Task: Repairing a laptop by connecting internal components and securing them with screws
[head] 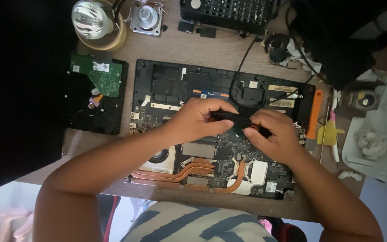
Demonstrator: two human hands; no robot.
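Both hands over the opened laptop (157, 85): left hand (198, 120) pinches one end of a short black tool (231, 119), right hand (272, 134) grips the other. Copper heat pipes (180, 172) at six o'clock, hard drive (96, 96) at nine.

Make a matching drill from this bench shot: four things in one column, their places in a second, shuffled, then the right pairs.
Things:
1. black tool
2. hard drive
3. copper heat pipes
4. orange pry tool

Places:
A. at the right edge of the opened laptop
B. held between left hand and right hand
C. left of the laptop
D. along the laptop's near edge

Pairs: 1-B, 2-C, 3-D, 4-A
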